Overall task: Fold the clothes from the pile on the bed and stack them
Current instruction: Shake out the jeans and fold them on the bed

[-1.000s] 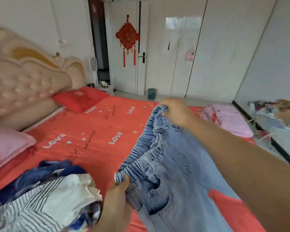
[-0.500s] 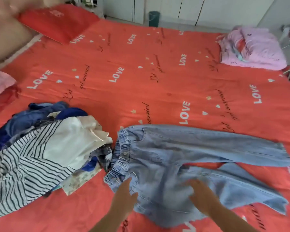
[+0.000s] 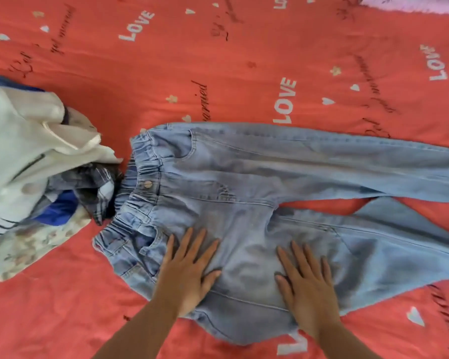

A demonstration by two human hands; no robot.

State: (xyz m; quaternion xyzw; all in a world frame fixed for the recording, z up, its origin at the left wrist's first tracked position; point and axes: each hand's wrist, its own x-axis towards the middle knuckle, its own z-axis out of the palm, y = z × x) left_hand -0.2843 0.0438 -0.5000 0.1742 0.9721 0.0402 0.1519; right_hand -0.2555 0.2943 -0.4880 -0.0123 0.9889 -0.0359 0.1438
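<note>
Light blue jeans (image 3: 257, 174) lie spread flat on the red bed sheet (image 3: 166, 60), the elastic waistband at the left and both legs running off to the right. My left hand (image 3: 189, 268) presses flat on the near hip area with its fingers straight and spread. My right hand (image 3: 306, 281) lies flat on the near thigh, fingers straight too. To the left sits the pile of unfolded clothes (image 3: 34, 161): a white garment on top, striped, plaid, blue and floral pieces under it. The pile touches the waistband.
A pink-purple folded cloth (image 3: 410, 5) shows at the top right edge. The red sheet with white "LOVE" print stretches beyond the jeans toward the far side.
A second ago both hands held the jeans up by the waistband. The jeans now lie flat on the bed, and both hands press on them with open palms. My head has tilted further down.
</note>
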